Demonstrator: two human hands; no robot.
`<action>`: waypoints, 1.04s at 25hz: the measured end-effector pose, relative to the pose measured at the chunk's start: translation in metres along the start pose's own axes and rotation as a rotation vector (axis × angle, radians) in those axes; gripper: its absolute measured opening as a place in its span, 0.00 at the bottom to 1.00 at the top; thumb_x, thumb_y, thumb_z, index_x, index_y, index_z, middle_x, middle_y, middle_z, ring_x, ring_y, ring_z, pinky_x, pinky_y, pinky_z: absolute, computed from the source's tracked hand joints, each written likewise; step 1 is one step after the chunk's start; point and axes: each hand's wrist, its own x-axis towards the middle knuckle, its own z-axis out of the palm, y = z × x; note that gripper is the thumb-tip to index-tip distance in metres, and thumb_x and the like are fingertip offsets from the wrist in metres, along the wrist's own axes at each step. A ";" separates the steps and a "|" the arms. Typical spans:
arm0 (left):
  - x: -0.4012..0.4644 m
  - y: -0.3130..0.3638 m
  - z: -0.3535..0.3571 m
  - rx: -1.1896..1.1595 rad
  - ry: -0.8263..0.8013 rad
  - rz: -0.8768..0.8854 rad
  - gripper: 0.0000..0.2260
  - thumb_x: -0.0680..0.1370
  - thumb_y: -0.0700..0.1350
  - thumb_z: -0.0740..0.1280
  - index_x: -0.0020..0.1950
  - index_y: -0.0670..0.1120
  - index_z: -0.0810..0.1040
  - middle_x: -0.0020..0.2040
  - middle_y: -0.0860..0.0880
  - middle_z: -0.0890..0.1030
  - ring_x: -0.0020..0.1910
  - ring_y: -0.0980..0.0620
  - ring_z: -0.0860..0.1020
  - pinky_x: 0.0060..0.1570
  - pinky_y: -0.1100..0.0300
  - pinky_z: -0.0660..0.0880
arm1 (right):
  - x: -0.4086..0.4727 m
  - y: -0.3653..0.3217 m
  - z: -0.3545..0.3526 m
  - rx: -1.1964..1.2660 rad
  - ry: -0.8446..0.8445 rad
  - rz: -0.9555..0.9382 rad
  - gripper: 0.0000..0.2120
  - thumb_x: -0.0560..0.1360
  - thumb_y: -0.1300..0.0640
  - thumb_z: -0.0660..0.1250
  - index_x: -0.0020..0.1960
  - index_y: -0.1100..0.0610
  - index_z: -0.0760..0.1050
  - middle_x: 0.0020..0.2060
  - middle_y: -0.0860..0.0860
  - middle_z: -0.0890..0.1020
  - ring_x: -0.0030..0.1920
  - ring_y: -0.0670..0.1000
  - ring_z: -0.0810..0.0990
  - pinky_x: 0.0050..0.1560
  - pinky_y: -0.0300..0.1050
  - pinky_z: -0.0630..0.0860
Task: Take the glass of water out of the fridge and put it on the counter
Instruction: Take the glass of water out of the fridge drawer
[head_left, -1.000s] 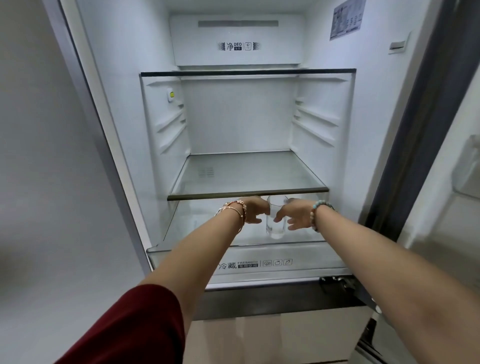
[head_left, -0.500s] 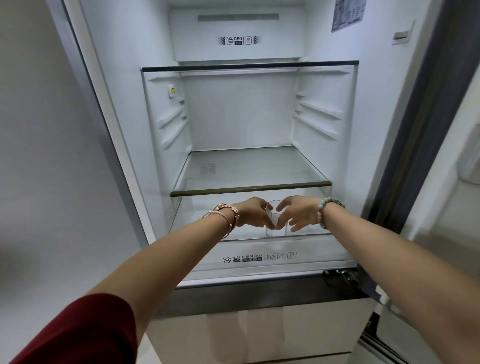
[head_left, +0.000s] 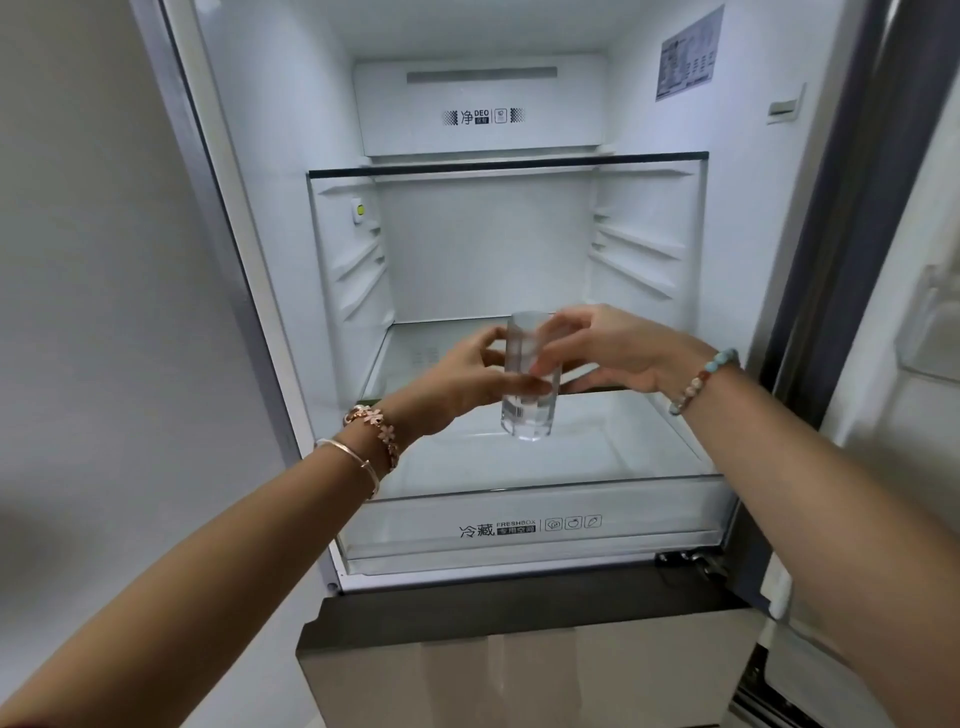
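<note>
We're mid-extraction: fridge (head_left: 270, 156) open, glass of water (head_left: 529, 379) lifted clear of the crisper drawer (head_left: 530, 525) floor and held upright in front of the middle shelf (head_left: 410, 358), not yet out past the near edge. Counter isn't in view. Next move, as we judge it: pull the glass toward us, keep it level, clear the drawer's front lip, then turn to find the counter. Grip: left hand (head_left: 462, 382) wrapped on its left side, thumb across the front; right hand (head_left: 608, 348) pinching the right side, fingers loosely curled.
</note>
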 end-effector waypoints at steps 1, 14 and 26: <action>-0.007 0.010 -0.001 -0.052 0.030 0.030 0.29 0.67 0.37 0.77 0.66 0.44 0.72 0.61 0.37 0.81 0.56 0.43 0.82 0.57 0.47 0.78 | -0.006 -0.014 0.001 0.013 0.015 -0.049 0.19 0.65 0.65 0.77 0.54 0.59 0.78 0.47 0.55 0.84 0.49 0.54 0.84 0.53 0.54 0.82; -0.073 0.027 -0.010 -0.156 0.301 0.113 0.26 0.68 0.38 0.77 0.64 0.45 0.75 0.54 0.42 0.85 0.50 0.40 0.84 0.52 0.41 0.81 | -0.078 0.041 0.049 -0.227 0.205 -0.091 0.26 0.58 0.41 0.79 0.52 0.50 0.81 0.41 0.47 0.86 0.42 0.44 0.84 0.51 0.44 0.80; -0.080 0.004 -0.007 -0.122 0.238 0.098 0.25 0.67 0.41 0.78 0.62 0.47 0.76 0.53 0.46 0.86 0.49 0.46 0.85 0.45 0.55 0.80 | -0.062 0.144 0.093 0.346 0.277 0.334 0.22 0.72 0.45 0.72 0.44 0.67 0.82 0.40 0.62 0.86 0.42 0.57 0.87 0.41 0.45 0.84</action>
